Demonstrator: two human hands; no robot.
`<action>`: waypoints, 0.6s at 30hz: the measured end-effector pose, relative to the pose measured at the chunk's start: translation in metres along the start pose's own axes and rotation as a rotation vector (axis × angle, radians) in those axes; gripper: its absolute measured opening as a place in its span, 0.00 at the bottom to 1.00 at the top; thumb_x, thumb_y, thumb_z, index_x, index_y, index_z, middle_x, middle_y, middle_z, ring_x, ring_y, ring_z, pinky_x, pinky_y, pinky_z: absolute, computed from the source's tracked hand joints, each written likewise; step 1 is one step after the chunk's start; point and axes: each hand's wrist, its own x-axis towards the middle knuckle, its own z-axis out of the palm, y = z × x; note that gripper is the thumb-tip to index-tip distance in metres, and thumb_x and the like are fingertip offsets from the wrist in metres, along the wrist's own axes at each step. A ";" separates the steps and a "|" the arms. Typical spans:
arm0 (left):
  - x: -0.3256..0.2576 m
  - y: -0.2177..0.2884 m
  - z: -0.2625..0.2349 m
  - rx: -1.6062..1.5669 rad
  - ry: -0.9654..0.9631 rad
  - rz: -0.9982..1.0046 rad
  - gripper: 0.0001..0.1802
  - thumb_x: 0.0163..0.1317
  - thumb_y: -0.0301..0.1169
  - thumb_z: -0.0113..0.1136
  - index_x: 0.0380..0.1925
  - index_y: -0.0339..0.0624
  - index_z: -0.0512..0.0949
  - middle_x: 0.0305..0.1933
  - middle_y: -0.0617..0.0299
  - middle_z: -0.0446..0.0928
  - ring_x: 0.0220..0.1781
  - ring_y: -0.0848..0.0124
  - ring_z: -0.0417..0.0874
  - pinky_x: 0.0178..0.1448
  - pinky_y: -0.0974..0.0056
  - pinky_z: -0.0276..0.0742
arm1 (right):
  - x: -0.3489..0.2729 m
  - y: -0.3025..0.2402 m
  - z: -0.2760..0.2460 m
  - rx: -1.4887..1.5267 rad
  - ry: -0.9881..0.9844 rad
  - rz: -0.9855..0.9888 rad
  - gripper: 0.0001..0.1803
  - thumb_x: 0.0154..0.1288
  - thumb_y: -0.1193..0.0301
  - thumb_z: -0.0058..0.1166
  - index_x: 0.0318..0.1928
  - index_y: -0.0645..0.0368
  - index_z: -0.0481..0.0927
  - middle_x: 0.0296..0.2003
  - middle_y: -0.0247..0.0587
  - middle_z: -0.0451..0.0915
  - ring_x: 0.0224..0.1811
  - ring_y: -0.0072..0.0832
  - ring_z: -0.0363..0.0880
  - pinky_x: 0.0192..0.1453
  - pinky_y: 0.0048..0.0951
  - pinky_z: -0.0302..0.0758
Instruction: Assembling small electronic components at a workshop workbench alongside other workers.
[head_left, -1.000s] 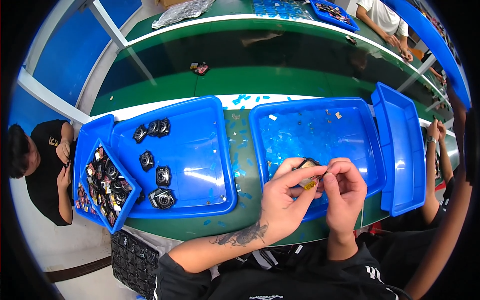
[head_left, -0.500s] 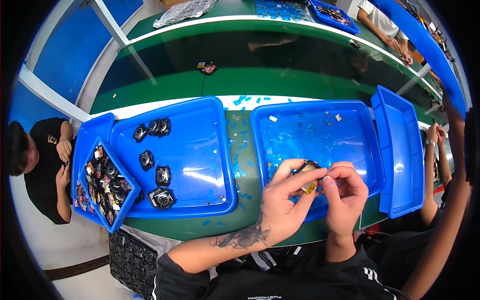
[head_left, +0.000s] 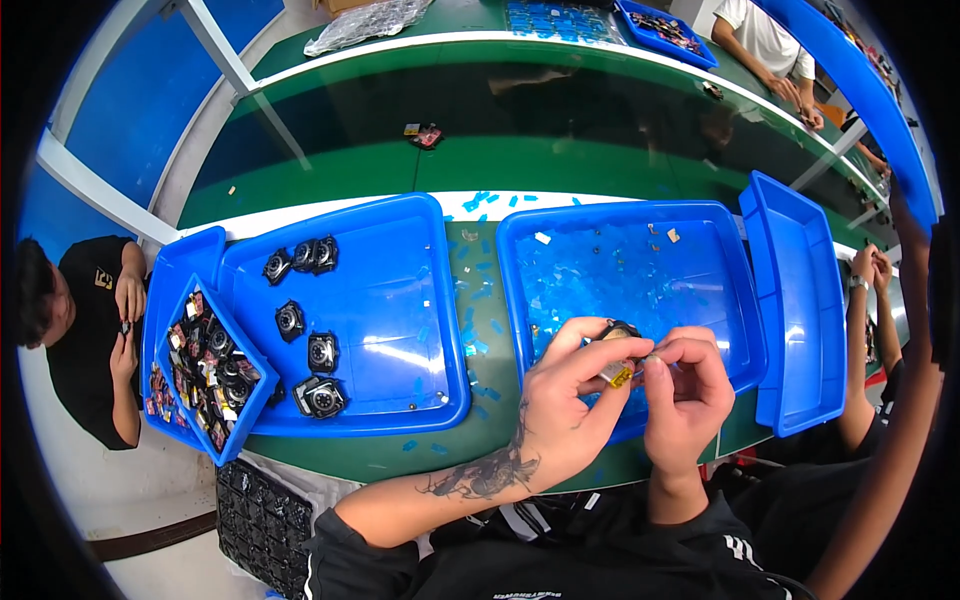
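Observation:
My left hand (head_left: pixel 575 405) holds a black watch case with a silver and yellow battery (head_left: pixel 617 373) hanging out of it. Fingers cover most of the case. Close against its right side, my right hand (head_left: pixel 688 395) has thumb and forefinger pinched together at the case's edge. What they grip is too small and hidden to name. Both hands are over the near part of a blue tray (head_left: pixel 508 300) scattered with blue film pieces and small bits.
Left of it, a larger blue tray (head_left: pixel 455 330) holds several black watch cases (head_left: pixel 322 352). A tilted blue bin (head_left: pixel 262 392) full of watch parts overlaps its left side. A narrow blue tray (head_left: pixel 800 320) leans at the right. Beyond runs a green conveyor belt (head_left: pixel 560 165). Co-workers sit left and right.
The loose watch part on the green belt has shifted slightly right. My hands keep nearly the same grip, with the right fingertips moving only a little at the case.

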 end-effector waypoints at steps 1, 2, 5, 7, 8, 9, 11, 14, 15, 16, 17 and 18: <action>0.000 0.001 0.000 -0.001 0.000 0.000 0.19 0.60 0.11 0.55 0.50 0.34 0.79 0.53 0.58 0.68 0.53 0.69 0.81 0.52 0.71 0.83 | -0.001 0.001 -0.001 0.000 -0.001 0.000 0.06 0.60 0.89 0.54 0.37 0.70 0.74 0.41 0.43 0.71 0.37 0.22 0.77 0.38 0.19 0.80; 0.000 0.001 0.000 0.007 -0.002 -0.003 0.19 0.60 0.11 0.55 0.50 0.35 0.79 0.53 0.58 0.68 0.53 0.69 0.81 0.53 0.70 0.83 | -0.001 0.001 -0.003 -0.094 -0.009 -0.063 0.07 0.59 0.88 0.55 0.37 0.70 0.75 0.41 0.43 0.71 0.36 0.22 0.77 0.38 0.19 0.79; 0.002 0.005 -0.001 0.003 -0.008 -0.015 0.19 0.60 0.11 0.55 0.50 0.34 0.79 0.53 0.58 0.68 0.53 0.69 0.81 0.54 0.69 0.83 | -0.001 0.002 -0.004 -0.141 -0.007 -0.091 0.07 0.59 0.88 0.56 0.38 0.69 0.75 0.40 0.44 0.72 0.36 0.22 0.77 0.36 0.19 0.78; 0.001 0.006 -0.001 -0.010 -0.012 -0.023 0.19 0.60 0.11 0.55 0.50 0.34 0.79 0.53 0.58 0.68 0.53 0.68 0.81 0.54 0.69 0.83 | -0.001 0.000 -0.002 -0.094 0.004 -0.056 0.07 0.59 0.88 0.56 0.38 0.69 0.75 0.40 0.44 0.72 0.35 0.22 0.76 0.36 0.18 0.77; 0.001 0.005 -0.002 -0.032 0.000 -0.025 0.19 0.60 0.11 0.55 0.50 0.34 0.79 0.53 0.58 0.68 0.53 0.68 0.81 0.55 0.68 0.83 | -0.001 -0.002 0.000 -0.068 0.022 -0.037 0.07 0.59 0.87 0.56 0.38 0.69 0.75 0.40 0.44 0.73 0.34 0.22 0.76 0.35 0.18 0.76; 0.002 0.004 -0.002 -0.054 0.011 -0.027 0.19 0.60 0.11 0.55 0.50 0.34 0.79 0.53 0.58 0.68 0.53 0.68 0.81 0.55 0.67 0.83 | 0.000 -0.003 0.001 -0.042 0.040 -0.018 0.07 0.58 0.87 0.57 0.38 0.68 0.76 0.40 0.44 0.73 0.34 0.21 0.76 0.34 0.18 0.76; 0.001 0.005 -0.003 -0.050 0.011 -0.030 0.19 0.60 0.10 0.54 0.50 0.33 0.79 0.53 0.58 0.68 0.53 0.68 0.81 0.55 0.66 0.83 | -0.001 -0.002 -0.002 -0.095 0.046 -0.055 0.07 0.58 0.87 0.57 0.37 0.68 0.76 0.40 0.44 0.73 0.33 0.22 0.77 0.33 0.18 0.76; 0.002 0.003 -0.002 -0.032 0.009 -0.021 0.19 0.60 0.10 0.54 0.51 0.33 0.79 0.54 0.58 0.68 0.53 0.67 0.81 0.56 0.66 0.84 | 0.000 -0.005 -0.002 -0.207 0.054 -0.113 0.08 0.57 0.88 0.57 0.36 0.68 0.76 0.38 0.45 0.74 0.32 0.22 0.77 0.32 0.18 0.76; 0.001 0.001 -0.002 -0.018 0.007 -0.009 0.19 0.60 0.10 0.54 0.51 0.34 0.79 0.54 0.58 0.68 0.53 0.67 0.81 0.56 0.66 0.83 | 0.001 -0.008 -0.001 -0.266 0.055 -0.133 0.08 0.57 0.88 0.58 0.36 0.67 0.77 0.37 0.44 0.74 0.31 0.22 0.77 0.32 0.19 0.77; 0.000 0.000 -0.002 -0.018 0.009 -0.009 0.19 0.60 0.10 0.54 0.51 0.34 0.79 0.54 0.58 0.68 0.53 0.67 0.81 0.56 0.66 0.83 | 0.002 -0.010 0.001 -0.265 0.054 -0.132 0.08 0.57 0.88 0.58 0.36 0.67 0.77 0.37 0.44 0.74 0.31 0.22 0.77 0.32 0.19 0.77; 0.000 -0.001 -0.002 0.012 0.006 0.016 0.19 0.60 0.11 0.54 0.51 0.34 0.79 0.54 0.57 0.68 0.54 0.67 0.81 0.55 0.67 0.83 | 0.003 -0.012 0.004 -0.306 0.060 -0.156 0.08 0.56 0.88 0.58 0.35 0.67 0.77 0.36 0.44 0.75 0.30 0.23 0.77 0.31 0.19 0.76; -0.001 -0.001 -0.001 0.041 0.003 0.041 0.19 0.60 0.11 0.54 0.52 0.35 0.79 0.54 0.57 0.68 0.54 0.67 0.81 0.55 0.67 0.83 | 0.004 -0.013 0.005 -0.346 0.066 -0.179 0.08 0.55 0.88 0.59 0.35 0.67 0.77 0.35 0.44 0.75 0.29 0.23 0.77 0.30 0.20 0.75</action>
